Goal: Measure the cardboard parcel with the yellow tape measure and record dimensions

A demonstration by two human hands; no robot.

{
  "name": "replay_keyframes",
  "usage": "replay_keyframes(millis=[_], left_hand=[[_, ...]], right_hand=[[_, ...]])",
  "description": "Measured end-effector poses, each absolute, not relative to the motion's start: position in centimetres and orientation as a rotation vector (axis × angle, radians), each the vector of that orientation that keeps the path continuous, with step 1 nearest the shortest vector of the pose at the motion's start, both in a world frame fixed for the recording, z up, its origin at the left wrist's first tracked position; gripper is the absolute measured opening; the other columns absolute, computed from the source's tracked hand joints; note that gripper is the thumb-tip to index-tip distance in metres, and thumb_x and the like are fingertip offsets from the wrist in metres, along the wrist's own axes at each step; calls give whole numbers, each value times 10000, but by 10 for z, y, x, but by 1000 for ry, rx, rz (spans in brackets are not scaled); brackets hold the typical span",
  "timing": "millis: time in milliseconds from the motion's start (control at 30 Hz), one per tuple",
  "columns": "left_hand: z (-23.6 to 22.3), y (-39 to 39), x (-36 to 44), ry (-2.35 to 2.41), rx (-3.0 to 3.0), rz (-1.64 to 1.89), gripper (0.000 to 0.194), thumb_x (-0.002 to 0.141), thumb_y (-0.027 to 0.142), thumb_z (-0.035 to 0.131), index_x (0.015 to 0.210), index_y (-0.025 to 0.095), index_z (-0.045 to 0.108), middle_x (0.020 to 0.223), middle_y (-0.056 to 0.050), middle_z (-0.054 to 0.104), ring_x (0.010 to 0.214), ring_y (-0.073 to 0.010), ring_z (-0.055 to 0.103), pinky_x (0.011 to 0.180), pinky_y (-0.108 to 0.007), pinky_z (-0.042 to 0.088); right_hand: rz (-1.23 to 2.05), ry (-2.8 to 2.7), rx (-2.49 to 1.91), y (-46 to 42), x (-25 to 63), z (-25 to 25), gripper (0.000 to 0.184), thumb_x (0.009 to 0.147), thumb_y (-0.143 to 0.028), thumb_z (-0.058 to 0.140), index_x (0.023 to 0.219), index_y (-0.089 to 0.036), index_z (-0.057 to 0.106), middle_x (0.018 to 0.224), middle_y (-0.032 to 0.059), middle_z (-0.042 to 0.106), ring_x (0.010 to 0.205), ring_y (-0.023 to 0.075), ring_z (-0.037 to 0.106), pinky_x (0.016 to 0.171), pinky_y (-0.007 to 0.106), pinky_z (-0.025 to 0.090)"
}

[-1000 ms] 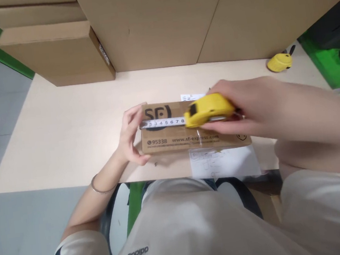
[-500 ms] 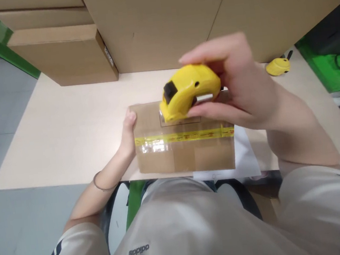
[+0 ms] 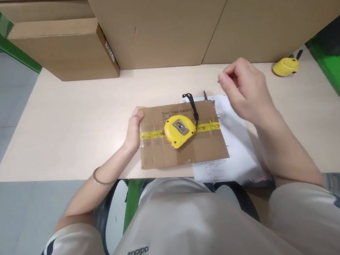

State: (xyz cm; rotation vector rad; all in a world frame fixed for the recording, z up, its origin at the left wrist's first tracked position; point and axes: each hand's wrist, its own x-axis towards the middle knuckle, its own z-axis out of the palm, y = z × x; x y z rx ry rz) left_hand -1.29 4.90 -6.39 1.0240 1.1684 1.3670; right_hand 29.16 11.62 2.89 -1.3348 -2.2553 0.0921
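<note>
A small brown cardboard box with a yellow strip of tape across its top lies in front of me. My left hand grips its left edge, thumb on top, the other fingers mostly hidden behind the side. On the box rests a yellow tape measure, its blade drawn in and its black wrist strap trailing to the back. To the right, my right hand is raised above the table with fingers curled together, apart from the box, and nothing shows in it.
White paper sheets lie partly under the box, with a dark pen-like tip behind it. A second yellow tape measure sits at the back right. Large cardboard boxes line the table's rear, with a smaller carton at left.
The box was turned so its taped face is up. My right hand has let go of the tape measure on top of it and moved right. The blade, earlier drawn out, is in.
</note>
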Motion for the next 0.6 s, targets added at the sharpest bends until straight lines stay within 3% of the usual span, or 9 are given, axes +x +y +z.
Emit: replay_keyframes(millis=[100,167,267,333,433,533,600], left_hand=[[-61,52,-6,1144,938,1417,373,827,592,646,830,219,649,822,-33,611,779,-200,568,680,-324,481],[-60,55,-3,1135,904,1431,377,787,597,663,810,222,652,794,-32,619,750,-198,573,645,-319,475],[-61,57,-2,1155,884,1454,372,751,595,678,782,224,658,775,-37,641,728,-203,584,628,-323,480],[-63,58,-3,1160,886,1475,355,743,580,681,768,226,669,772,-39,654,719,-202,581,619,-321,478],[-65,59,-6,1173,900,1489,354,759,577,678,763,224,673,770,-40,656,706,-195,580,606,-316,475],[-65,60,-7,1174,898,1476,368,765,583,688,769,216,671,770,-38,653,695,-184,589,603,-309,486],[-64,60,-8,1154,879,1466,370,745,578,710,767,209,680,775,-38,664,691,-176,594,595,-297,492]], right_hand=[[28,-2368,-1594,137,328,2,326,1051,-347,404,1149,-172,661,1010,137,722,777,247,618,686,381,455],[34,-2499,-1531,144,342,-19,347,1000,-257,473,1273,-177,671,1246,174,718,853,265,656,703,383,472],[-19,-2707,-1326,144,348,-43,445,1023,-191,455,1426,-259,634,1574,121,574,1036,276,661,841,416,501],[-63,-2807,-1212,143,348,-51,409,1051,-170,431,1370,-239,676,1532,102,626,1037,267,656,866,420,498],[-120,-2861,-1156,144,348,-54,338,1056,-146,442,1225,-177,733,1314,121,756,998,252,668,817,388,490],[-207,-2861,-1180,145,352,-53,341,1063,-136,412,1074,-152,752,1116,132,796,949,245,680,741,364,448],[-262,-2842,-1208,144,354,-53,371,1064,-123,376,1077,-163,745,1144,127,788,922,237,682,703,359,414]])
